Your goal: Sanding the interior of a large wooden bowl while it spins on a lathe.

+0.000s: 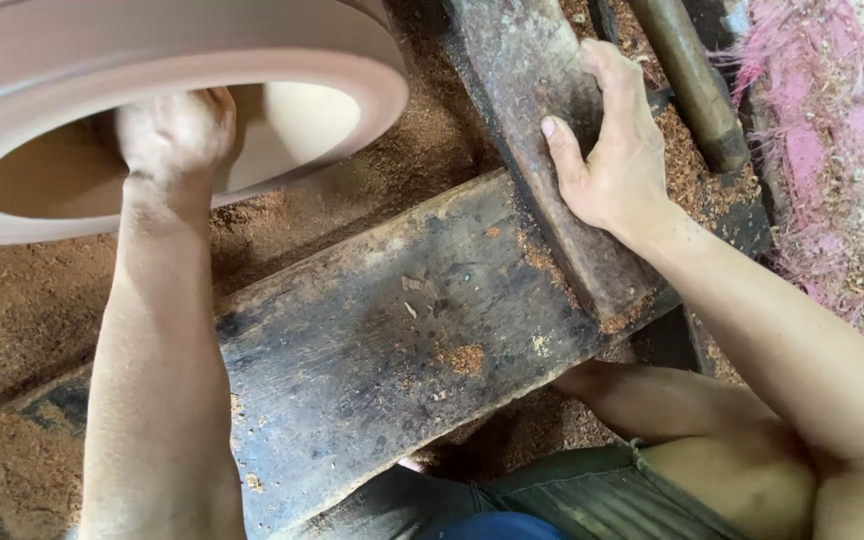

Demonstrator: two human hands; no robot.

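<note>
Left hand [174, 130] reaches inside the hollow of a large round wooden ring [282, 60] at the upper left, fingers curled against its inner wall. Right hand [607, 140] lies spread, palm down, on a dark rusty bar [592, 260] crossing a worn, sawdust-strewn plank [382, 340].

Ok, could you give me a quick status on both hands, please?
Left hand inside pale round bowl. Right hand flat on dark wooden bar. Sawdust all around.

Single head view: you look steeply down, close above the dark, worn wooden plank [402, 340], your own knees below it.
</note>
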